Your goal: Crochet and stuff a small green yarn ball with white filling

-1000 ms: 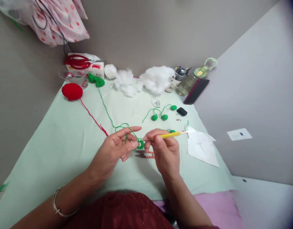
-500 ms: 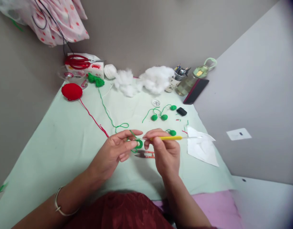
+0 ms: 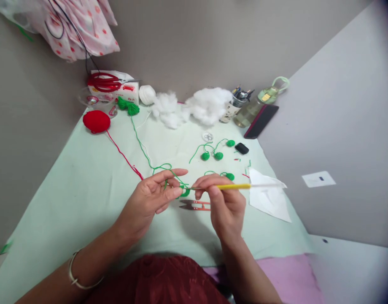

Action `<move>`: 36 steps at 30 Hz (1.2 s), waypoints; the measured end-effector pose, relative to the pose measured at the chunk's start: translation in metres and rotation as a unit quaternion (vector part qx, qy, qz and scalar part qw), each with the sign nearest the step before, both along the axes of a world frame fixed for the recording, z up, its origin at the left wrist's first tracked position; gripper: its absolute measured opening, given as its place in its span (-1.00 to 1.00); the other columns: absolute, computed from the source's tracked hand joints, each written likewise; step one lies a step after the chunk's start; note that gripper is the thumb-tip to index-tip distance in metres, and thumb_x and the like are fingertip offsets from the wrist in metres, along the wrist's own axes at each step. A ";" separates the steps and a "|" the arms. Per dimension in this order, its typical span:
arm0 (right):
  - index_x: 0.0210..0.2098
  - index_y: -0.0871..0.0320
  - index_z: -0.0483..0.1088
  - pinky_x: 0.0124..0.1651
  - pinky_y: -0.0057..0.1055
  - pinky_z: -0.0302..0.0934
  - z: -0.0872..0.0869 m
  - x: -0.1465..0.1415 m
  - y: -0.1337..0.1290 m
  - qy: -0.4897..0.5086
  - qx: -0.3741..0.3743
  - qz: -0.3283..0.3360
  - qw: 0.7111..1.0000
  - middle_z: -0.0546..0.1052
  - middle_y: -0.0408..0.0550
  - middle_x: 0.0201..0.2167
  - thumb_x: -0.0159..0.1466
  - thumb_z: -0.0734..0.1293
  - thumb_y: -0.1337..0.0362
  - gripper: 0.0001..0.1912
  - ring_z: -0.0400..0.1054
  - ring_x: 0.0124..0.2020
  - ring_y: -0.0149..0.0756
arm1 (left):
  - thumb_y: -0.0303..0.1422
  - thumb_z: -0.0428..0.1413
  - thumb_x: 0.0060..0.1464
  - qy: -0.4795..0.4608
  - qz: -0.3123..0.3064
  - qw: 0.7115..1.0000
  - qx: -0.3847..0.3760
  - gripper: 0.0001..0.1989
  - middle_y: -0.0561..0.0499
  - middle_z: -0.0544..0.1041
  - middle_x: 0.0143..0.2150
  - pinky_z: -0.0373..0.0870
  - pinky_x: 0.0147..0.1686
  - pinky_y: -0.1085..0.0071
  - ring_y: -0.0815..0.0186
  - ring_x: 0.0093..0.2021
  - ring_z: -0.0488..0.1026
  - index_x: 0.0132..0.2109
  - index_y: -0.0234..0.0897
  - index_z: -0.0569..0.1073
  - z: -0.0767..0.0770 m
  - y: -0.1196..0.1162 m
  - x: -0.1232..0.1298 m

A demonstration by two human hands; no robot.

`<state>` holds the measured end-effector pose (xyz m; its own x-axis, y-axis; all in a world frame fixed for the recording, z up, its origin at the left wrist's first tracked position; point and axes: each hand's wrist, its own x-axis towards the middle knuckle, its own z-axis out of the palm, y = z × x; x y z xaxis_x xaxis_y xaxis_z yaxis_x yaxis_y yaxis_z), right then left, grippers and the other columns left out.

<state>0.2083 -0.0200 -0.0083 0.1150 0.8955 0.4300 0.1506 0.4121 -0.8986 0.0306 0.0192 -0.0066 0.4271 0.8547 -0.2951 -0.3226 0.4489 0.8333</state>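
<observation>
My left hand (image 3: pixel 152 194) pinches a small green crochet piece (image 3: pixel 185 192) between thumb and fingers, its index finger stretched out. Green yarn (image 3: pixel 140 141) runs from a green skein (image 3: pixel 128 106) down to this hand. Closed around the yellow handle of a crochet hook (image 3: pixel 233 186) is my right hand (image 3: pixel 227 207). The hook's thin metal shaft reaches left to the green piece; its tip is too small to make out. Just below the hands, orange-handled thread snips (image 3: pixel 195 205) lie on the pale green cloth (image 3: pixel 118 223).
Several green crocheted balls (image 3: pixel 218 156) with yarn tails lie beyond my right hand, near a black case (image 3: pixel 241 148). White stuffing (image 3: pixel 208 105), a red yarn ball (image 3: pixel 96 121), red scissors (image 3: pixel 105 82), a pen cup (image 3: pixel 231 109), a bottle (image 3: pixel 251 107) and a phone (image 3: pixel 261 121) line the back. White paper (image 3: pixel 270 196) lies right.
My right hand and the hook have shifted slightly to the right, drawing away from my left hand. The left hand keeps its hold on the green piece.
</observation>
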 end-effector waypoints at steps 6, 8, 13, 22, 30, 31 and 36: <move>0.17 -0.10 0.51 -0.11 -0.27 0.53 -0.004 0.000 -0.012 -0.365 0.166 -0.040 0.915 0.64 -0.01 -0.09 0.38 0.35 0.49 -0.53 0.58 -0.09 -0.18 | -0.28 0.42 0.06 -0.053 -0.007 0.998 -0.035 -0.58 0.13 0.38 -0.35 -0.08 -0.62 0.55 0.59 -0.56 0.01 0.09 -0.11 0.65 -0.003 -0.001 0.003; 0.18 -0.07 0.51 -0.12 -0.29 0.53 -0.007 0.001 -0.009 -0.313 0.162 -0.034 0.935 0.64 0.00 -0.08 0.39 0.34 0.49 -0.54 0.57 -0.08 -0.19 | -0.29 0.40 0.09 -0.090 -0.036 0.992 -0.077 -0.57 0.18 0.29 -0.46 -0.10 -0.62 0.55 0.59 -0.59 -0.07 0.12 -0.18 0.63 -0.004 0.001 0.001; -0.10 0.03 0.58 -0.32 -0.32 0.47 -0.004 0.002 0.003 -0.011 0.006 -0.002 1.000 0.61 -0.07 -0.29 0.49 0.26 0.34 -0.76 0.50 -0.38 -0.31 | -0.35 0.40 0.07 -0.063 -0.020 0.995 -0.072 -0.60 0.17 0.33 -0.45 -0.08 -0.62 0.53 0.58 -0.59 -0.05 0.08 -0.23 0.64 -0.003 0.002 0.000; 0.09 -0.01 0.57 -0.17 -0.29 0.47 -0.020 -0.008 -0.004 -0.242 0.156 -0.084 0.954 0.61 0.03 -0.10 0.41 0.33 0.48 -0.63 0.53 -0.12 -0.20 | -0.32 0.38 0.10 -0.066 -0.030 0.994 -0.076 -0.58 0.18 0.28 -0.47 -0.07 -0.61 0.55 0.56 -0.57 -0.05 0.12 -0.24 0.63 -0.009 -0.002 0.005; -0.21 0.03 0.64 -0.38 -0.38 0.34 -0.006 0.001 0.006 0.143 -0.047 0.002 0.989 0.58 -0.10 -0.32 0.44 0.36 0.28 -0.83 0.41 -0.45 -0.39 | -0.37 0.38 0.08 -0.086 -0.032 0.993 -0.071 -0.75 0.17 0.32 -0.46 -0.06 -0.63 0.60 0.64 -0.61 -0.04 -0.06 -0.19 0.71 -0.005 0.002 0.001; -0.20 0.03 0.64 -0.35 -0.37 0.36 -0.006 0.000 0.007 0.128 -0.048 0.011 0.991 0.60 -0.08 -0.29 0.43 0.37 0.27 -0.84 0.43 -0.41 -0.37 | -0.35 0.40 0.07 -0.079 -0.034 0.994 -0.063 -0.73 0.15 0.36 -0.43 -0.05 -0.63 0.60 0.64 -0.60 0.00 -0.04 -0.17 0.71 -0.005 0.001 0.002; -0.16 0.03 0.62 -0.26 -0.36 0.40 -0.010 -0.002 0.008 0.142 -0.067 0.068 0.985 0.64 -0.07 -0.26 0.46 0.34 0.25 -0.82 0.48 -0.34 -0.34 | -0.31 0.40 0.08 -0.057 -0.037 0.996 -0.050 -0.71 0.05 0.50 -0.29 -0.04 -0.62 0.58 0.63 -0.58 0.07 -0.01 -0.13 0.70 -0.008 -0.001 0.002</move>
<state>0.2067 -0.0123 -0.0180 0.0892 0.9573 0.2750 -0.1623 0.2863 -0.9443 0.0324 0.0186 -0.0141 0.5244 0.7880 -0.3227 -0.3758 0.5542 0.7427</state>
